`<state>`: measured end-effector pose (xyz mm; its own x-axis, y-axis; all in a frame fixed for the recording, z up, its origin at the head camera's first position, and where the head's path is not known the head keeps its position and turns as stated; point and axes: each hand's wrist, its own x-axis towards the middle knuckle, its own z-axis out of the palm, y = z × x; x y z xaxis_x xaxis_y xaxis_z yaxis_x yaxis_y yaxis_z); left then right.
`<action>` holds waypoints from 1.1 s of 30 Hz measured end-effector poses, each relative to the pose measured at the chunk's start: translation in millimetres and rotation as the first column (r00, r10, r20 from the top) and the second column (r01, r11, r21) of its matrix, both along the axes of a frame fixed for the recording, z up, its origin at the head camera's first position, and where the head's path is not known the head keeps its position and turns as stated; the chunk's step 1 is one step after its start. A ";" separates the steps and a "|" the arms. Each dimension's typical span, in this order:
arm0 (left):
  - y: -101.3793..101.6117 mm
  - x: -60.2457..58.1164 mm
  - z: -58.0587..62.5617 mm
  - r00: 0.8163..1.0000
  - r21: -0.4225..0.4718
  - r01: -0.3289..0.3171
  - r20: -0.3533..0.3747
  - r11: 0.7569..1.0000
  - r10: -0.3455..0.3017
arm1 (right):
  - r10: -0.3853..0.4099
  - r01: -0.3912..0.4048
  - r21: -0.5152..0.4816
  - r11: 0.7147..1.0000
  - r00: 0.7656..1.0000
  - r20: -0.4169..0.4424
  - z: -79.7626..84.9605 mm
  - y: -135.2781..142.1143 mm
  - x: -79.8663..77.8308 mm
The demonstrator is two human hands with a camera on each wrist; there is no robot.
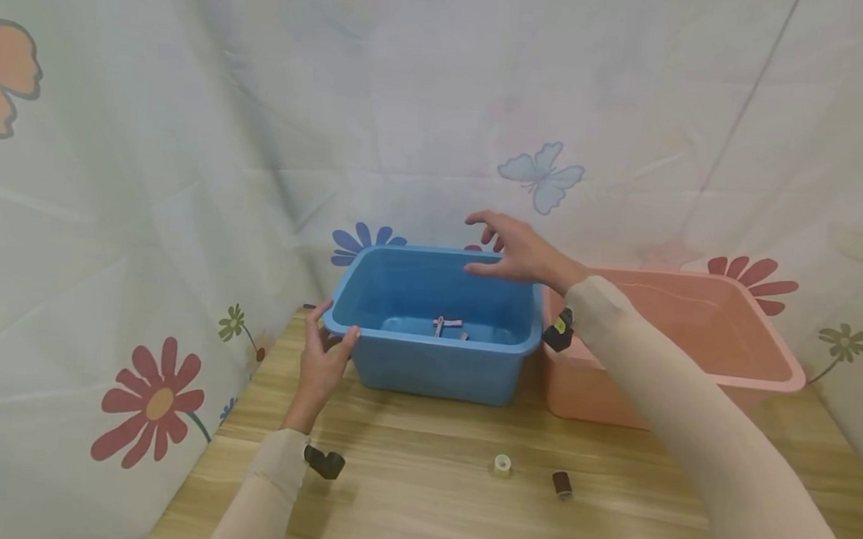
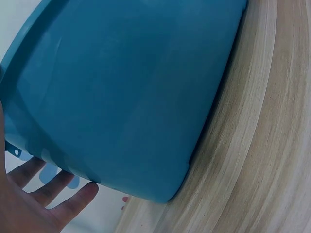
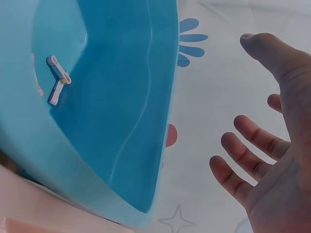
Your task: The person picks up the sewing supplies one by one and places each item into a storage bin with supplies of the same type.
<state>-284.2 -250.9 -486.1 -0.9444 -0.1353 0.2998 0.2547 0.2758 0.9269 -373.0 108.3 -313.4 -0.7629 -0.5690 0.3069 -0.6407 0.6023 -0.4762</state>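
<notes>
While the left hand (image 1: 325, 366) grips the front-left corner of the smooth blue plastic bin (image 1: 439, 372), the right hand (image 1: 519, 250) hovers near its back rim, fingers spread, empty. Work looks partway: slim pink-and-white strips (image 1: 439, 326) lie inside; a pale ring-shaped roll (image 1: 502, 466) and a dark-brown cylinder (image 1: 562, 484) remain before it on the wood-grained tabletop (image 1: 400, 501).

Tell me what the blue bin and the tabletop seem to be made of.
The blue bin looks like smooth, slightly glossy plastic, from its moulded rim and soft highlights. The tabletop looks like smooth wood with streaked grain, though a printed covering is possible.
</notes>
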 end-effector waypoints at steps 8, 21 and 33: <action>1.2 5.8 12.1 0.999 0.021 0.039 0.028 0.999 -0.039 | 0.003 -0.003 -0.011 1.000 1.000 0.028 -0.4 5.1 8.5; 1.7 0.8 1.6 1.000 -0.005 -0.004 0.022 1.000 0.004 | 0.034 -0.034 -0.007 0.999 0.997 0.076 -4.4 11.6 23.5; 0.6 0.7 3.7 0.999 0.016 0.022 0.036 1.000 -0.023 | 0.059 -0.059 0.004 0.998 0.996 0.074 -9.1 24.2 42.4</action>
<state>-283.5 -250.3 -482.3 -0.9574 -0.1183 0.2634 0.2268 0.2561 0.9397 -330.6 132.5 -322.5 -0.7485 -0.6154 0.2471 -0.6383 0.5677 -0.5199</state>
